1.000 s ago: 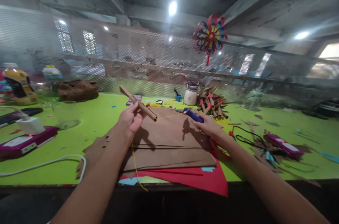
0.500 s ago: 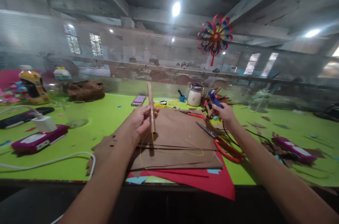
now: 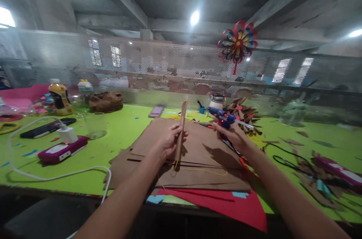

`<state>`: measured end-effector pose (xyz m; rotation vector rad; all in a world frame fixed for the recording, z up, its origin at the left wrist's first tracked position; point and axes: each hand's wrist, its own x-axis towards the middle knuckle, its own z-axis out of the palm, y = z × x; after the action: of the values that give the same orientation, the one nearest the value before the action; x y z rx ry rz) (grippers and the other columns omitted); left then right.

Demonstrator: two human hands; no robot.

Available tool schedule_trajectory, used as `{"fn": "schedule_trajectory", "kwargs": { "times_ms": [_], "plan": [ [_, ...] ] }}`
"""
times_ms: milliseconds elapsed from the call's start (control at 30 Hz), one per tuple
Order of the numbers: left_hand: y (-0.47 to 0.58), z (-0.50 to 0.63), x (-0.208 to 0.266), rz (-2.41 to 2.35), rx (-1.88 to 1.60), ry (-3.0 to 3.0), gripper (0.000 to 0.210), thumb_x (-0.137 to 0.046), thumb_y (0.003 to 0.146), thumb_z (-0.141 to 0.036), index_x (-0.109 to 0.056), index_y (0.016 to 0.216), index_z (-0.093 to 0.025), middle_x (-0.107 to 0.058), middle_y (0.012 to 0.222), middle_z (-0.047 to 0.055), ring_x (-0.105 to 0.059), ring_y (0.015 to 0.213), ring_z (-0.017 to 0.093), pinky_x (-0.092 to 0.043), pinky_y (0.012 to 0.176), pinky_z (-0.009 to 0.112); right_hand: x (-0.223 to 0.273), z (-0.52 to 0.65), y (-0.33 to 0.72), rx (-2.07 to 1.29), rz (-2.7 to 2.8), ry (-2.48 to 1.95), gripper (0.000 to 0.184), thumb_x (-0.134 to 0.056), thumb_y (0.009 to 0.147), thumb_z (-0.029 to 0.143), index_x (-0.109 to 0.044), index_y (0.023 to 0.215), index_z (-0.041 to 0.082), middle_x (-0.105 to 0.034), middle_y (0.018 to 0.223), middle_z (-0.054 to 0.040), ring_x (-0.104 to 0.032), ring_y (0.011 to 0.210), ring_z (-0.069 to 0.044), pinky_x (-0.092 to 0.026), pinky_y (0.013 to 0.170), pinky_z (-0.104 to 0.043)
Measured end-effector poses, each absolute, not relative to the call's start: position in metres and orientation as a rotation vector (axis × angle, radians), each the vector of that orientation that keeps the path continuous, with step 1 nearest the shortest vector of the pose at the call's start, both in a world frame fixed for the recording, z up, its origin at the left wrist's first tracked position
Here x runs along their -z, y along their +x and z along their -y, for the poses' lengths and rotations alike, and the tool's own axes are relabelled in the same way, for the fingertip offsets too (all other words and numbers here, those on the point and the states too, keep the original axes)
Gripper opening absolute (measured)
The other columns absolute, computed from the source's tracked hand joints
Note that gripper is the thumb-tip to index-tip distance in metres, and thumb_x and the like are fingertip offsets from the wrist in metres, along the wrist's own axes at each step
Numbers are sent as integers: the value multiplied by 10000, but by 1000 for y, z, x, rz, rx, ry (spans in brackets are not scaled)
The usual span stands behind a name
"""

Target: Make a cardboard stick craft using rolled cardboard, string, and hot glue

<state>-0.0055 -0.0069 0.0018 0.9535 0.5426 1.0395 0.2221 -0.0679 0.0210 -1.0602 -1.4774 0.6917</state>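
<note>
My left hand (image 3: 173,141) is closed around a narrow rolled tube of brown paper (image 3: 181,133), which it holds tilted above the stack of brown paper sheets (image 3: 206,141). A thin yellow string (image 3: 212,173) hangs from the tube's lower end and trails over the sheets. My right hand (image 3: 233,135) grips a blue hot glue gun (image 3: 222,115), with a clear glue stick (image 3: 244,123) poking out of its back. The glue gun's nozzle points left, a short way from the tube and apart from it. Red paper (image 3: 226,209) lies under the brown sheets.
A white-lidded jar (image 3: 216,101), a small blue pot (image 3: 201,109) and a pile of brown scraps (image 3: 243,114) stand at the back. On the left are a purple power strip (image 3: 63,150), a white cable (image 3: 56,178) and a clear cup (image 3: 96,126). Another purple strip (image 3: 339,171) lies right.
My right hand has lifted the glue gun and brought it inward, over the brown sheets, hiding most of the scissors. The tube stays in my left hand. The whole view has shifted.
</note>
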Motion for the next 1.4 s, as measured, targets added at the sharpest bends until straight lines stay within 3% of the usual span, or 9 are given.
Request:
{"fn": "schedule_trajectory", "kwargs": {
  "times_ms": [200, 567, 767, 1067, 1400],
  "plan": [
    [2, 15, -2, -600, -1014, 1022, 52, -539, 795, -109, -529, 845, -118, -616, 774, 77, -616, 628, 119, -480, 528, 200, -10, 83, 211, -887, 1604, -1221, 366, -593, 745, 498, -636, 770, 136, -628, 637, -29, -531, 533, -101, -390, 494, -222],
    [4, 20, -6, -565, -1007, 1024, 71, -520, 805, -102, -550, 869, -110, -622, 751, 81, -581, 574, 92, -418, 455, 157, -9, 84, 208, -874, 1592, -1183, 372, -558, 780, 502, -630, 845, 142, -654, 724, -69, -585, 628, -148, -446, 558, -257],
    [5, 31, -14, -624, -1023, 1015, 301, -546, 783, -83, -517, 1078, -132, -633, 711, 59, -646, 639, 146, -492, 547, 208, -16, 91, 212, -796, 1683, -1134, 377, -507, 821, 492, -640, 897, 148, -678, 846, -95, -610, 686, -163, -466, 628, -286],
    [4, 28, -8, -519, -1028, 1057, 362, -593, 765, -109, -534, 1118, -156, -627, 734, 60, -648, 681, 158, -515, 572, 227, -15, 92, 213, -588, 1682, -1164, 361, -478, 837, 492, -605, 776, 160, -631, 690, -54, -578, 655, -157, -464, 639, -278],
    [5, 30, -9, -539, -1001, 1070, 339, -554, 778, -87, -537, 1110, -149, -618, 715, 61, -644, 674, 156, -503, 552, 211, -7, 85, 214, -402, 1710, -1235, 368, -487, 828, 506, -593, 735, 166, -611, 648, -41, -576, 609, -157, -447, 602, -267]
  ]
}}
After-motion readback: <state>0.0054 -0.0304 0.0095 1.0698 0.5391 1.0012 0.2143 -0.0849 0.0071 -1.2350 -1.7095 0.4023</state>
